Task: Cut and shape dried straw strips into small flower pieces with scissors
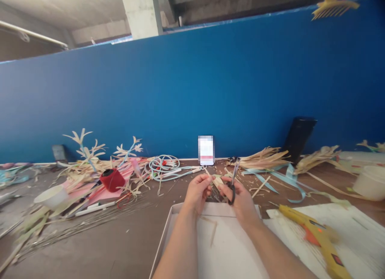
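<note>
My left hand (199,188) is closed in a pinch on a pale dried-leaf strip (217,181), which looks like corn husk. Just to its right, my right hand (239,198) is closed round black-handled scissors (231,190), blades pointing up and away from me. The thumb and fingertips of that hand also touch the husk strip, between the two hands. Both hands are held over the far edge of a shallow white box (228,247). Small details of the strip are blurred.
A yellow glue gun (315,235) lies on papers at right. Husk bundles (264,158) and blue ribbon (290,178) lie beyond. A phone (206,150) leans against the blue partition (180,90). At left are husk flowers (87,148), a red spool (112,180), wires (90,222) and a white bowl (52,196).
</note>
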### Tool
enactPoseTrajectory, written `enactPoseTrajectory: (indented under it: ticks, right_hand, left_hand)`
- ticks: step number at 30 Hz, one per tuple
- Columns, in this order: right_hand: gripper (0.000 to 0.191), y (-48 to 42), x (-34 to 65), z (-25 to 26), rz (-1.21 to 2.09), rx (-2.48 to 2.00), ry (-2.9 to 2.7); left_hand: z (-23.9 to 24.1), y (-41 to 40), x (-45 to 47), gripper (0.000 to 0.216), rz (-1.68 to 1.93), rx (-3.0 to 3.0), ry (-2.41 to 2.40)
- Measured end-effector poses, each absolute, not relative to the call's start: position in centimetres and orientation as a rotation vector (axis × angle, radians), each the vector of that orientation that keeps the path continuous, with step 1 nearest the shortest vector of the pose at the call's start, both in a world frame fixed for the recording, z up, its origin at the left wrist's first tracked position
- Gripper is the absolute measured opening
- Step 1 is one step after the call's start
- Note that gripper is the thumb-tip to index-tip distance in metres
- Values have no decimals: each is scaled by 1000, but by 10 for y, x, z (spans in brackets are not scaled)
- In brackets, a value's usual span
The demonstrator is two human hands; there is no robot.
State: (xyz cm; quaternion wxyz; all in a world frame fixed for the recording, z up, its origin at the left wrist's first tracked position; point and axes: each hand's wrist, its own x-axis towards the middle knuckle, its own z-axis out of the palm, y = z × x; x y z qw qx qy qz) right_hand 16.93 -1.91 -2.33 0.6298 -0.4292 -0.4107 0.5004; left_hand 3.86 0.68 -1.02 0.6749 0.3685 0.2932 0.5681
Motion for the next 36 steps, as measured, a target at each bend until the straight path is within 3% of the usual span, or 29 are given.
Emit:
enactPoseTrajectory:
  ticks: [6,15,22,32,36]
  right_hand:
    - [57,-18,174,-19,1002,-1006,-873]
    - [59,-17,186,-10,801,-1026,-811]
    - [64,-18,186,-5,989,-984,-947]
    - [49,-14,186,-7,901,-1009,-837]
    - [46,-5,196,-15,861,-988,-710]
  left_hand:
    - [-9,7,39,28,1236,843,672]
    - [-8,6,41,32,1169,893,734]
    - [-8,5,43,33,1030,1154,796]
    - [-6,2,48,21,951,1418,971]
    - [-7,4,45,19,1073,1384,1066]
